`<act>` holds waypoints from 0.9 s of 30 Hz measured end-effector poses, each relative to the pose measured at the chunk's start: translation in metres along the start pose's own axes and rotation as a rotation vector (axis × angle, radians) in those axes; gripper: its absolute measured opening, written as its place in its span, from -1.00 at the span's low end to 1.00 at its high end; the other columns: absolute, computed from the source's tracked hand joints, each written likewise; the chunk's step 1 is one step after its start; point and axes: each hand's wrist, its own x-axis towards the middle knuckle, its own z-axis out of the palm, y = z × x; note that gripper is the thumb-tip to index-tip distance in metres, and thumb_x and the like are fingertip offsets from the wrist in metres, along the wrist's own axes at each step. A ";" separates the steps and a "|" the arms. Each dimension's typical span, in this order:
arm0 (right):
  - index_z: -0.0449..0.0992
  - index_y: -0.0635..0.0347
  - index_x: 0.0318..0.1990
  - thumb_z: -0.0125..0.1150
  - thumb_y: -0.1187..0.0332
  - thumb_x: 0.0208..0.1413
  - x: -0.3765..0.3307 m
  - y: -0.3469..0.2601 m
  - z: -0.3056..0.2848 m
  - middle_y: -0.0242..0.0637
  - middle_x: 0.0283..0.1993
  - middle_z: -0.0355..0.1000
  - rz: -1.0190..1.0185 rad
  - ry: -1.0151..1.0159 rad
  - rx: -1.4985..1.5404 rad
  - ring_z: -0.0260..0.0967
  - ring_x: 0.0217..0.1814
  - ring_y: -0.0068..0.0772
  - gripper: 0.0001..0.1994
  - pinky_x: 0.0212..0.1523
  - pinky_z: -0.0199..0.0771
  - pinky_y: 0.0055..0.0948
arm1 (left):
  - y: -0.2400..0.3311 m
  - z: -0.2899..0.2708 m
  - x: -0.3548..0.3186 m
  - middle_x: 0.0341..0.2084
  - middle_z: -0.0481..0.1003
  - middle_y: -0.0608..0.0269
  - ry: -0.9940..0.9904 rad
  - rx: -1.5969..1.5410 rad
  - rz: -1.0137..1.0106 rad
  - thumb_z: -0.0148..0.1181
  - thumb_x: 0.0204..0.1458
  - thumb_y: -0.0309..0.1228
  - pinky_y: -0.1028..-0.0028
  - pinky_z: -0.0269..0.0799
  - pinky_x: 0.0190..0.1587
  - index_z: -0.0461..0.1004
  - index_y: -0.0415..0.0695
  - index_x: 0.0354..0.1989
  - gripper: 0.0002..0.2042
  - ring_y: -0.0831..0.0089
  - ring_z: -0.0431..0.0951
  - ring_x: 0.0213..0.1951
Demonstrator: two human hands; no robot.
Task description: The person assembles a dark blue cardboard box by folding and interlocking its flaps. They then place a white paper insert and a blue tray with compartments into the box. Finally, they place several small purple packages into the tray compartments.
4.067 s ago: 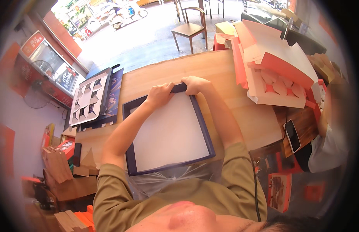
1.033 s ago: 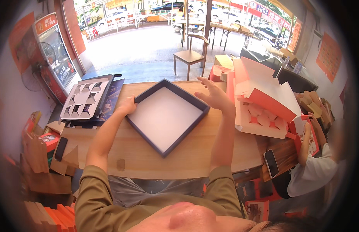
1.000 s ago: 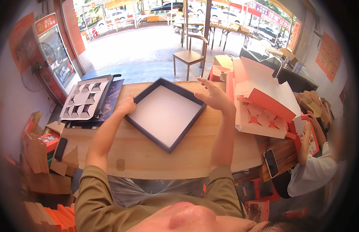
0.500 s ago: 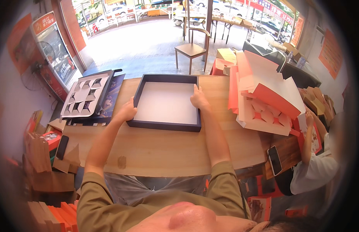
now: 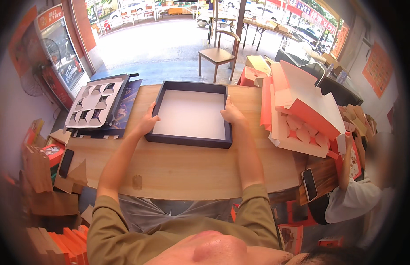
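A shallow dark box tray (image 5: 189, 140) with a white inside lies flat and square on the wooden table (image 5: 178, 165). My left hand (image 5: 147, 123) rests against its left wall. My right hand (image 5: 232, 114) presses on its right wall, fingers over the rim. Both hands grip the tray from opposite sides. The tray holds nothing.
A stack of white die-cut card inserts (image 5: 95, 105) on dark sheets lies at the table's left. Orange and white folded cartons (image 5: 302, 115) pile up on the right. Two phones (image 5: 309, 184) (image 5: 66, 162) lie at the table's edges. Another person (image 5: 355, 194) sits at right. A chair (image 5: 218, 55) stands beyond.
The tray was turned from a diagonal position to square with the table edge and set flat. My hands moved to its left and right walls.
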 end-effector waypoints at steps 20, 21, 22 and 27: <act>0.16 0.11 0.64 0.62 0.03 -0.02 -0.110 -0.136 -0.021 0.00 0.60 0.28 -0.483 -0.432 -0.292 0.25 0.62 -0.03 0.08 0.53 0.37 -0.17 | -0.042 0.045 0.003 -0.07 0.56 0.27 0.210 -0.545 0.110 0.15 0.31 -0.52 0.49 0.48 0.06 0.45 -0.18 0.25 -0.65 0.51 0.56 -0.06; 0.20 0.09 0.62 0.63 0.16 -0.07 -0.112 -0.139 -0.016 -0.04 0.48 0.43 -0.485 -0.403 -0.331 0.39 0.50 -0.05 0.05 0.40 0.51 -0.14 | -0.041 0.046 0.002 -0.09 0.56 0.27 0.214 -0.517 0.122 0.16 0.30 -0.53 0.49 0.48 0.06 0.46 -0.18 0.24 -0.66 0.52 0.56 -0.06; 0.29 0.10 0.56 0.60 0.20 -0.04 -0.112 -0.142 -0.013 -0.06 0.40 0.50 -0.442 -0.427 -0.377 0.45 0.43 -0.04 -0.04 0.36 0.54 -0.13 | -0.040 0.047 0.001 -0.11 0.57 0.27 0.218 -0.488 0.133 0.18 0.30 -0.54 0.49 0.48 0.06 0.47 -0.19 0.23 -0.66 0.53 0.56 -0.06; 0.68 0.17 0.18 0.42 0.40 0.05 -0.100 -0.140 0.014 -0.13 -0.02 0.72 -0.482 -0.449 -0.493 0.65 0.09 0.01 -0.53 0.14 0.66 -0.10 | -0.029 0.047 -0.004 -0.13 0.60 0.26 0.175 -0.334 0.162 0.21 0.30 -0.51 0.47 0.51 0.07 0.51 -0.20 0.18 -0.71 0.53 0.58 -0.06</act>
